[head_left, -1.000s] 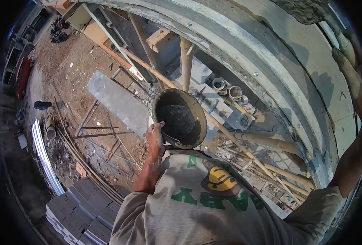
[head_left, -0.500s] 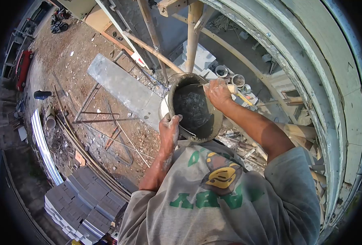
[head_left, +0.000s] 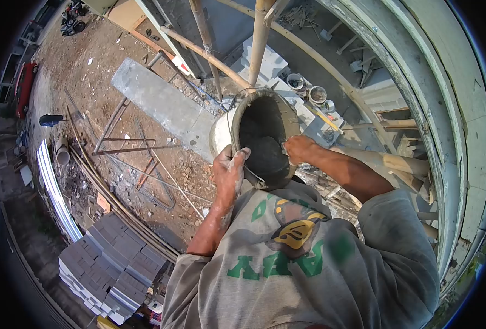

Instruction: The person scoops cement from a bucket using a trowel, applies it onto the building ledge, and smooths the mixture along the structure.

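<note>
A mortar-crusted bucket (head_left: 220, 136) is held in front of my chest, its mouth tilted toward me. Wet grey mortar (head_left: 265, 159) lies inside it. My left hand (head_left: 229, 169) grips the near left rim, thumb over the edge, close to the wire handle. At the right side of the mouth, my right hand (head_left: 300, 149) is closed in a fist around what appears to be a trowel; its handle is covered by the fingers and its blade is mostly hidden in the bucket.
Below on the left, a grey plank (head_left: 160, 104) rests near metal trestle frames. Bamboo poles (head_left: 260, 44) stand ahead. Small buckets (head_left: 317, 95) sit among white blocks beyond my right hand. Stacked grey blocks (head_left: 108, 257) are lower left; a curved ledge (head_left: 418, 98) runs along the right.
The bucket has tipped more toward me. My right hand has moved down along the rim, and the pale handle end once sticking out of its fist is out of sight. My left hand keeps its hold.
</note>
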Demonstrator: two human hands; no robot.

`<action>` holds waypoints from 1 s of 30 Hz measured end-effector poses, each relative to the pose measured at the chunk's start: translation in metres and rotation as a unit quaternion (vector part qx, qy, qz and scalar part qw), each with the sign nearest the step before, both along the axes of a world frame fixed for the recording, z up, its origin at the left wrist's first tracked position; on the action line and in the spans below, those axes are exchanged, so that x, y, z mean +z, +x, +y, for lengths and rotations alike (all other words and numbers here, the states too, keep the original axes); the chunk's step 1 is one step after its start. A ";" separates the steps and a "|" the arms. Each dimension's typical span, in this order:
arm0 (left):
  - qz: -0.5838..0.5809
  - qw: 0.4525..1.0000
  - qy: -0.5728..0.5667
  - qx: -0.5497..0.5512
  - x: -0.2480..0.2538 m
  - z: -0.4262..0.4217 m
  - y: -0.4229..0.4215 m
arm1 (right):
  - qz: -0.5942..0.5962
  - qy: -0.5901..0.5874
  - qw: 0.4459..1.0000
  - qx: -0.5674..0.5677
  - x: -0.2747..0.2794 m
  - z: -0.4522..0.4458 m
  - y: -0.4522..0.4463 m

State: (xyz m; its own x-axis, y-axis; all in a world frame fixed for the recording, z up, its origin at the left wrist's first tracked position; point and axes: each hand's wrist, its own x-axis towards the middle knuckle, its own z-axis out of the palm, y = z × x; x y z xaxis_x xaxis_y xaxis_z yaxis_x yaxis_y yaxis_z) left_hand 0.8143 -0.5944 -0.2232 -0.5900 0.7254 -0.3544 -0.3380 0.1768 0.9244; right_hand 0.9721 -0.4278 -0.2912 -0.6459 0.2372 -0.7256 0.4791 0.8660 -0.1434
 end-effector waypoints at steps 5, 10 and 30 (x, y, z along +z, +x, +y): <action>-0.014 0.999 0.018 -0.042 -0.013 -0.003 -0.002 | -0.018 -0.101 0.990 -0.095 -0.001 -0.014 0.001; -0.039 0.999 0.030 -0.014 -0.006 -0.004 -0.008 | 0.053 -0.147 0.975 -0.157 0.013 -0.012 0.006; -0.213 0.971 0.069 0.083 0.049 0.060 -0.002 | 0.187 -0.025 0.964 -0.188 0.207 0.059 0.082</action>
